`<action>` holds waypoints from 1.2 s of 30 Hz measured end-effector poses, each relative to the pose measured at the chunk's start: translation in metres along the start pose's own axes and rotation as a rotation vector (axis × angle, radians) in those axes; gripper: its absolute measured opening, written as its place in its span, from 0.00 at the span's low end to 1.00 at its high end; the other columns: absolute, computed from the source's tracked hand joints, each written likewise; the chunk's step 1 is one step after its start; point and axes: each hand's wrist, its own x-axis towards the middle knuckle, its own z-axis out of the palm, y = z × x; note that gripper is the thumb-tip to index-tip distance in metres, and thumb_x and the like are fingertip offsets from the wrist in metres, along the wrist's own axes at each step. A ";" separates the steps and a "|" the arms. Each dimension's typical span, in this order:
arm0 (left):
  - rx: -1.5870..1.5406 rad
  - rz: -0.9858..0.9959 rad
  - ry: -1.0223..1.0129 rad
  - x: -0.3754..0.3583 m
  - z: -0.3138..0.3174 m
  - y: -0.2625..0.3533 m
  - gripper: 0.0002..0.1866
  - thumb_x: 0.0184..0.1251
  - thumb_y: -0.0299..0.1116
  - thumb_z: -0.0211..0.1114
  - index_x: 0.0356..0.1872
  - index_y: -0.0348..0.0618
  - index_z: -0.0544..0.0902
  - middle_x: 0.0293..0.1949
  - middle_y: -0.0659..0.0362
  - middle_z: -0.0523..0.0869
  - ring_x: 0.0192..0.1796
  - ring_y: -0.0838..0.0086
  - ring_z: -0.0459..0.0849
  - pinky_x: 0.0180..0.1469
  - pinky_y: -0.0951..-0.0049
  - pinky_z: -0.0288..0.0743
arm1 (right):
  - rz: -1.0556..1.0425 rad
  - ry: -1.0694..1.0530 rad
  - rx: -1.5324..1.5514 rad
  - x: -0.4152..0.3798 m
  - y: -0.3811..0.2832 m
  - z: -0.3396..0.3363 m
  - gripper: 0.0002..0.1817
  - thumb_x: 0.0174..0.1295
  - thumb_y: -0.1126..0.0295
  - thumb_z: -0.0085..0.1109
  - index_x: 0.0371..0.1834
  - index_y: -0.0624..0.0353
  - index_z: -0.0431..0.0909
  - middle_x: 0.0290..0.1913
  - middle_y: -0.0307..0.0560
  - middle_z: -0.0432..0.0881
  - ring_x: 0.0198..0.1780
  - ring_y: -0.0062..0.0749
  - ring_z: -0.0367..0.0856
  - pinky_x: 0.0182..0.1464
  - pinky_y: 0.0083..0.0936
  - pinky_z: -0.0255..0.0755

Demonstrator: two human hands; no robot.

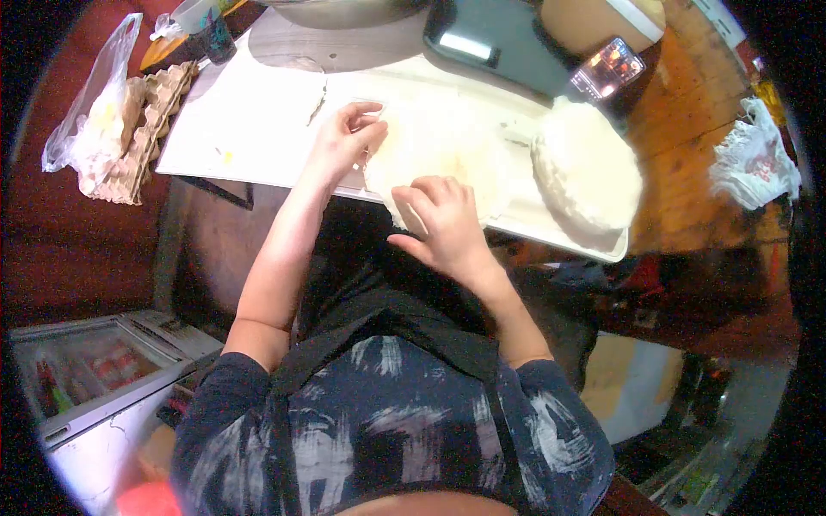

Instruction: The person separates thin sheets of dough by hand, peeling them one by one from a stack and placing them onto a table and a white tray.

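Observation:
Before me, a thin, round, pale sheet (460,159), perhaps dough or a wrapper, overhangs the near edge of the white tray (249,138); glare hides whether it is one layer or several. At its left edge, my left hand (344,142) is closed, thumb and forefinger pinching around the rim. My right hand (443,219) lies at the near edge, fingers curved over the sheet and thumb spread apart below. To the right, a thick round white stack (589,168) with ragged edges rests on the tray's end.
A dark flat lid or pan (490,47) and a large metal bowl (344,10) stand behind. A lit phone (611,67) leans by a tub (602,21). Egg cartons (155,120) and a plastic bag (103,129) are left; another bag (757,159) lies on the wooden table (680,146).

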 end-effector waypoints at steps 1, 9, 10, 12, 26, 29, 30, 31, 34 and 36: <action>0.024 -0.001 -0.021 0.005 0.000 -0.002 0.25 0.63 0.31 0.66 0.60 0.32 0.75 0.38 0.60 0.84 0.32 0.83 0.78 0.29 0.83 0.70 | 0.015 -0.008 -0.015 -0.002 -0.004 -0.001 0.32 0.44 0.64 0.74 0.56 0.52 0.75 0.51 0.47 0.76 0.54 0.44 0.72 0.56 0.41 0.64; -0.083 -0.068 -0.068 -0.005 0.000 0.016 0.28 0.62 0.32 0.69 0.62 0.32 0.73 0.38 0.64 0.82 0.33 0.85 0.77 0.32 0.86 0.68 | -0.079 0.159 -0.056 -0.013 0.013 0.008 0.15 0.49 0.72 0.61 0.42 0.48 0.79 0.44 0.40 0.79 0.52 0.40 0.76 0.57 0.44 0.64; -0.265 -0.092 0.006 -0.012 0.001 0.020 0.27 0.61 0.30 0.69 0.59 0.28 0.73 0.37 0.61 0.82 0.32 0.83 0.78 0.32 0.83 0.70 | -0.100 0.197 -0.063 -0.012 0.016 0.005 0.12 0.49 0.73 0.60 0.38 0.48 0.80 0.43 0.38 0.80 0.51 0.38 0.76 0.58 0.44 0.64; -0.447 -0.118 0.082 -0.025 -0.003 0.022 0.25 0.60 0.28 0.69 0.55 0.23 0.74 0.36 0.58 0.82 0.31 0.81 0.78 0.31 0.81 0.71 | -0.078 0.229 -0.054 -0.008 0.024 -0.006 0.07 0.49 0.73 0.59 0.31 0.48 0.80 0.41 0.36 0.81 0.50 0.37 0.77 0.60 0.46 0.63; -0.248 -0.255 -0.153 -0.105 -0.009 0.013 0.12 0.65 0.27 0.65 0.46 0.34 0.76 0.40 0.53 0.86 0.44 0.65 0.89 0.42 0.73 0.85 | -0.024 0.235 0.079 0.008 0.011 -0.014 0.11 0.56 0.74 0.66 0.43 0.55 0.83 0.44 0.44 0.83 0.48 0.42 0.79 0.53 0.34 0.70; -0.235 -0.240 -0.182 -0.107 -0.010 0.016 0.12 0.66 0.28 0.64 0.48 0.34 0.77 0.40 0.53 0.87 0.43 0.66 0.89 0.42 0.73 0.84 | -0.114 0.202 0.071 0.013 0.000 0.000 0.10 0.54 0.70 0.68 0.39 0.54 0.81 0.41 0.42 0.82 0.45 0.39 0.79 0.49 0.35 0.68; -0.236 -0.239 -0.181 -0.106 -0.011 0.016 0.12 0.66 0.28 0.64 0.48 0.34 0.77 0.40 0.53 0.87 0.43 0.66 0.89 0.42 0.73 0.84 | -0.115 0.201 0.070 0.015 -0.003 0.002 0.10 0.54 0.70 0.68 0.39 0.54 0.81 0.41 0.42 0.82 0.45 0.39 0.79 0.49 0.35 0.68; -0.232 -0.260 -0.199 -0.106 -0.012 0.015 0.12 0.67 0.29 0.63 0.48 0.34 0.77 0.41 0.53 0.87 0.43 0.66 0.89 0.43 0.73 0.84 | -0.110 0.199 0.061 0.017 -0.006 0.003 0.10 0.54 0.70 0.68 0.39 0.54 0.81 0.41 0.41 0.82 0.44 0.39 0.79 0.49 0.35 0.67; -0.218 -0.274 -0.229 -0.106 -0.013 0.016 0.12 0.69 0.30 0.61 0.49 0.34 0.77 0.42 0.53 0.87 0.44 0.67 0.88 0.44 0.73 0.84 | -0.101 0.187 0.034 0.022 -0.012 0.007 0.10 0.53 0.69 0.69 0.38 0.53 0.81 0.40 0.40 0.81 0.44 0.38 0.79 0.47 0.35 0.66; -0.207 -0.269 -0.238 -0.106 -0.014 0.016 0.12 0.70 0.30 0.60 0.49 0.34 0.77 0.43 0.52 0.87 0.44 0.67 0.88 0.44 0.72 0.83 | -0.100 0.168 -0.009 0.025 -0.014 0.009 0.09 0.52 0.69 0.69 0.36 0.53 0.80 0.37 0.39 0.81 0.42 0.36 0.79 0.45 0.34 0.66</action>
